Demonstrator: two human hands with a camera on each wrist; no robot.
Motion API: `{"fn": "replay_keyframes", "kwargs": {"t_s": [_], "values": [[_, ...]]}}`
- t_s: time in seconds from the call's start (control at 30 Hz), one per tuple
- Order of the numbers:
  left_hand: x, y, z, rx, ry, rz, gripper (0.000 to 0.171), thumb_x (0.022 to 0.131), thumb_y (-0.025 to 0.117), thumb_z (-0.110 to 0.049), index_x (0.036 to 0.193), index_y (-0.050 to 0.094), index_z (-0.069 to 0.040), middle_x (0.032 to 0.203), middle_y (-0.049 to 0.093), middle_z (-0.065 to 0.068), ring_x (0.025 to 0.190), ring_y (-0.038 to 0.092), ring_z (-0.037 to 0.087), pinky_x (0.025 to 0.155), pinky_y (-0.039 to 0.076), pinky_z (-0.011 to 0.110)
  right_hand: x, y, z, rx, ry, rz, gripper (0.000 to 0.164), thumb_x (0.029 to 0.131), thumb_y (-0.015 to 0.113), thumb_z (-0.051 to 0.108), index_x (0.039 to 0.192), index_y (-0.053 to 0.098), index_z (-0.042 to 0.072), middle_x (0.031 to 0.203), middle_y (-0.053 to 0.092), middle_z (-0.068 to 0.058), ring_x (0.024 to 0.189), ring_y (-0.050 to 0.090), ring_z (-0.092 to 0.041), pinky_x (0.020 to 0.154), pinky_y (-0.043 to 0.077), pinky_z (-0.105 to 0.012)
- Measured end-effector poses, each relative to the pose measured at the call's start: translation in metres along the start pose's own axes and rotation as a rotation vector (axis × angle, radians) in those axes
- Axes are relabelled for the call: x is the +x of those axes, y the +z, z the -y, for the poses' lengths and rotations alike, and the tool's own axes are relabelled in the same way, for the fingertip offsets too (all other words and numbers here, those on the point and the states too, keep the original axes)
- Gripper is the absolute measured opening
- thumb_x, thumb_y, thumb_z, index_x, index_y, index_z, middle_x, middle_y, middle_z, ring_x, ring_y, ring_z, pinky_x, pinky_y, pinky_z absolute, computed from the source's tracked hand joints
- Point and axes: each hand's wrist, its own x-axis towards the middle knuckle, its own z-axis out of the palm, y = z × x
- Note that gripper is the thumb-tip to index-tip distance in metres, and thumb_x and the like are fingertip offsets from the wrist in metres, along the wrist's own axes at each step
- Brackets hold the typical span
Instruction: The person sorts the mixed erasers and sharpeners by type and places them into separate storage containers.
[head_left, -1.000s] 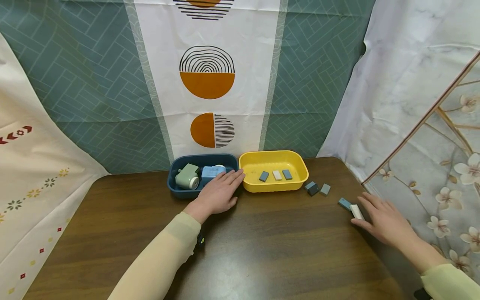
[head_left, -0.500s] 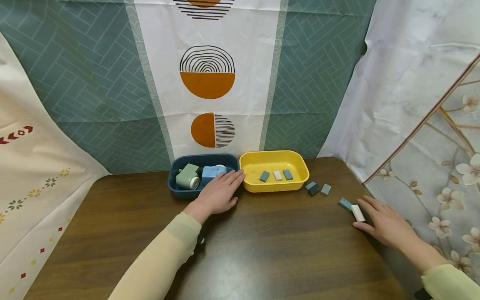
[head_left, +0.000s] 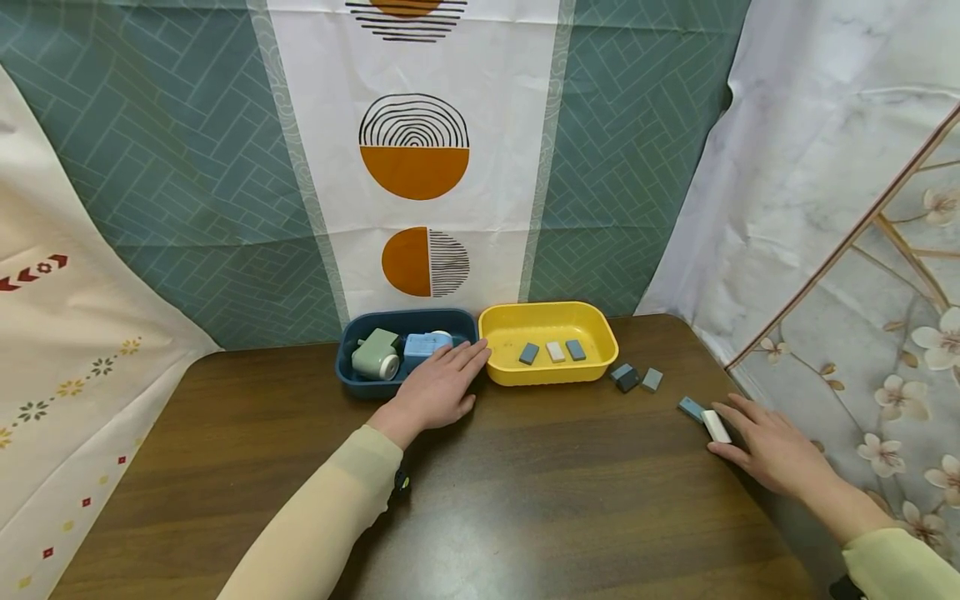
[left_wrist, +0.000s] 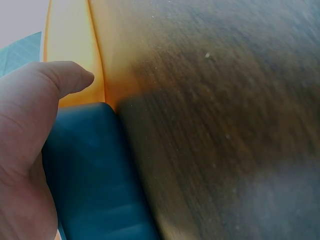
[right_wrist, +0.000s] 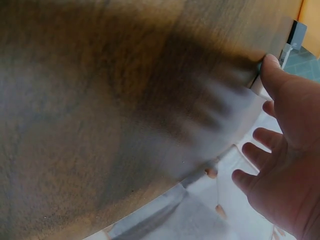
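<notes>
My left hand (head_left: 438, 385) rests with straight fingers across the near right rim of a dark blue tray (head_left: 360, 387), fingertips at the corner of the yellow tray (head_left: 547, 377). In the left wrist view, the thumb (left_wrist: 75, 77) lies above the place where both trays meet. On the table's right side, my right hand (head_left: 772, 450) pinches a small white block (head_left: 716, 427) between thumb and fingers. The block touches the end of a blue-grey block (head_left: 691, 408). In the right wrist view, the thumb partly hides the white block (right_wrist: 260, 86), and the other fingers are loosely spread.
Inside the blue tray lie a green boxy object (head_left: 375, 354) and a light blue one (head_left: 426, 346), both with white round parts. The yellow tray holds several small blocks. More blocks (head_left: 627, 379) lie right of it. Curtains (head_left: 847, 275) border the brown table (head_left: 540, 492).
My right thumb and fingers have drawn slightly closer around the white block. My left hand and the trays have stayed in place.
</notes>
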Motion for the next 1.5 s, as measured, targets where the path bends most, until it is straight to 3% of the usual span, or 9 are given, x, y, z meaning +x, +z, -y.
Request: {"fn": "replay_keyframes", "kwargs": {"t_s": [0.5,0.73,1.5], "values": [[-0.001,-0.002,-0.001,-0.003,0.006,-0.005,0.082,0.110,0.069,-0.033,0.178,0.025,-0.017,0.185,0.016,0.000,0.168,0.022,0.025,0.136,0.014,0.045,0.002,0.000,0.004,0.001,-0.005,-0.042,0.065,0.096,0.087,0.036,0.141,0.065,-0.006,0.148,0.055,-0.039,0.117,0.063,-0.065,0.098,0.048,-0.075],[-0.001,-0.002,0.000,-0.010,0.015,-0.008,0.081,0.110,0.069,-0.033,0.177,0.028,-0.015,0.185,0.016,0.001,0.168,0.023,0.026,0.136,0.014,0.046,0.005,-0.004,0.006,-0.003,0.019,-0.008,0.065,0.099,0.084,0.040,0.139,0.065,-0.006,0.151,0.053,-0.040,0.118,0.062,-0.066,0.098,0.049,-0.076],[-0.001,-0.002,-0.001,0.001,0.005,0.004,0.081,0.110,0.069,-0.034,0.177,0.026,-0.016,0.185,0.015,0.001,0.168,0.022,0.026,0.136,0.015,0.047,0.053,-0.028,0.038,0.018,-0.058,-0.081,0.061,0.098,0.085,0.038,0.139,0.066,-0.004,0.155,0.051,-0.036,0.133,0.055,-0.062,0.108,0.042,-0.078]]}}
